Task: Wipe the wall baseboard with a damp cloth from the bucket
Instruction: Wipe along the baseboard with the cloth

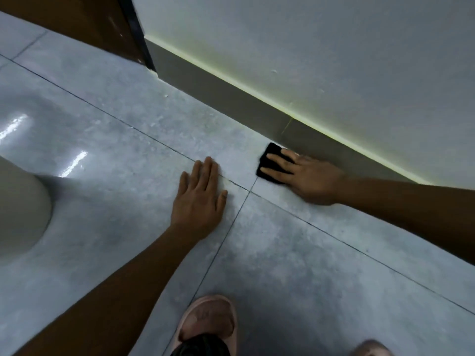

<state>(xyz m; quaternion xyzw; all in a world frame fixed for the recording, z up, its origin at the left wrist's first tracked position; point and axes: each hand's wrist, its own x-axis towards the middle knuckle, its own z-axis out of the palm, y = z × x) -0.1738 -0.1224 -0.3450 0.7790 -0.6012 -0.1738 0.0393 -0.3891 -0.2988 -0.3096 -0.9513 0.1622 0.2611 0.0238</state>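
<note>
A grey baseboard [231, 98] runs diagonally along the foot of a pale wall, from the door frame at upper left down to the right. My right hand [305, 176] lies flat on a black cloth [271, 155], pressing it onto the floor tile right at the baseboard's lower edge; the cloth's far corner touches the baseboard. My left hand [200, 199] rests flat on the tile floor with its fingers together, a short way left of the cloth, holding nothing. No bucket is in view.
A pale rounded object [20, 206], cut off by the frame, stands at the left edge. A brown door [84, 21] with a dark frame is at upper left. My pink shoes [208, 322] are at the bottom on the grey tiles.
</note>
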